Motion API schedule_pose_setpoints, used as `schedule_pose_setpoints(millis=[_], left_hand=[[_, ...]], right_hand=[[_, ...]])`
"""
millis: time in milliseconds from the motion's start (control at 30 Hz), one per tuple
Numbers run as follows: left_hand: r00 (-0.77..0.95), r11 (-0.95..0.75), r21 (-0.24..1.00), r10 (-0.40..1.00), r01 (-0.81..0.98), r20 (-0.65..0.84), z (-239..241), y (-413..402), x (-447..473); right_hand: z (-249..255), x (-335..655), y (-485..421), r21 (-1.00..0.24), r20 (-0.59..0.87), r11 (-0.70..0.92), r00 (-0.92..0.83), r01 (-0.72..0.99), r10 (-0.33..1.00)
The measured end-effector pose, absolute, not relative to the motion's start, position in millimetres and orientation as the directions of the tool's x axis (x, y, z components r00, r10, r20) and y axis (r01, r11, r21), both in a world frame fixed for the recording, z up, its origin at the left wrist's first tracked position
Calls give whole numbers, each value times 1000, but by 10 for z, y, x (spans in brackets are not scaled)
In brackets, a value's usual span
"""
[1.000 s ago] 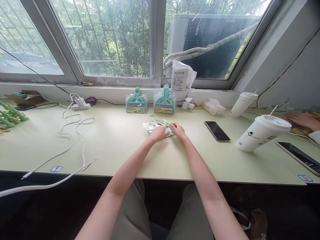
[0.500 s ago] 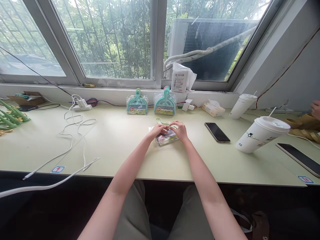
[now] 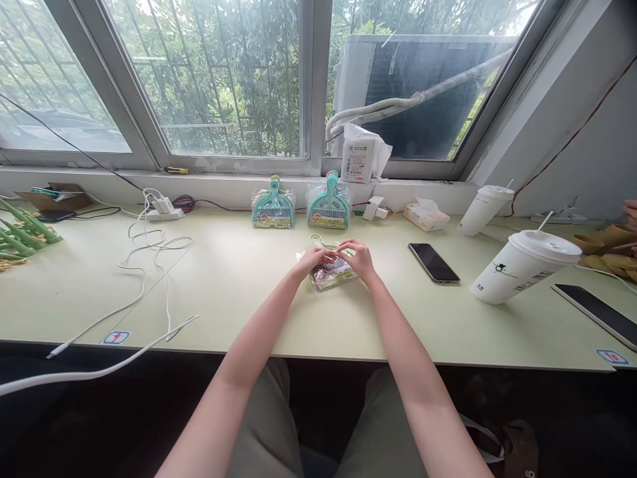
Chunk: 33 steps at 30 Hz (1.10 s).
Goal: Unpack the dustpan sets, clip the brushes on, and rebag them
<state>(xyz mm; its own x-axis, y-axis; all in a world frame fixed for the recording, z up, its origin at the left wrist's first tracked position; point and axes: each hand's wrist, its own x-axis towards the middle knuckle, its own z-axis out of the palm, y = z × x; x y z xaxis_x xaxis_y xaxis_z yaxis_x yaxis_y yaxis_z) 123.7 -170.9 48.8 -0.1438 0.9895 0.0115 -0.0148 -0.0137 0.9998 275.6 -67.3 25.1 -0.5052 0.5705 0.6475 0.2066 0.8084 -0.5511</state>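
Observation:
A small green dustpan and brush set [image 3: 334, 275] in a clear plastic bag lies at a slant on the table before me. My left hand [image 3: 317, 259] is closed on its left side, and my right hand [image 3: 357, 257] grips the bag from the right with bent fingers. The fingertips of both hands nearly meet over the middle of the set, hiding part of the brush. Its light green handle points away from me. Two turquoise bagged dustpan and brush sets, a left one [image 3: 273, 207] and a right one [image 3: 329, 204], lean against the window ledge.
A black phone [image 3: 434, 263] and white cups, the nearest a large one [image 3: 522, 269], stand to the right, with a tissue pack [image 3: 425, 216] behind. White cables [image 3: 144, 265] run across the left side. At the far right edge, another person's hand [image 3: 631, 211] shows.
Both hands stay over the bagged set with hardly any movement. The view has shifted very slightly.

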Motion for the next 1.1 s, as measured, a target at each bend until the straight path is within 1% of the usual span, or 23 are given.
schedule_pose_setpoints(millis=[200, 467, 700, 900, 1100], left_hand=[[-158, -3, 1000, 987, 16, 6, 484, -1712, 1228], [-157, 5, 1000, 988, 22, -2, 450, -1681, 1208], [-144, -3, 999, 990, 43, 9, 369, -1617, 1172], [-143, -7, 998, 990, 55, 14, 371, -1624, 1176], [-134, -7, 999, 991, 44, 13, 390, -1638, 1179]], right_hand=[[231, 2745, -642, -589, 575, 777, -560, 222, 596], [222, 2732, -647, -582, 563, 775, -567, 244, 601], [200, 2720, -646, -600, 499, 761, -628, 247, 597], [207, 2726, -642, -599, 501, 764, -632, 239, 591], [244, 2725, -678, -581, 535, 783, -622, 220, 572]])
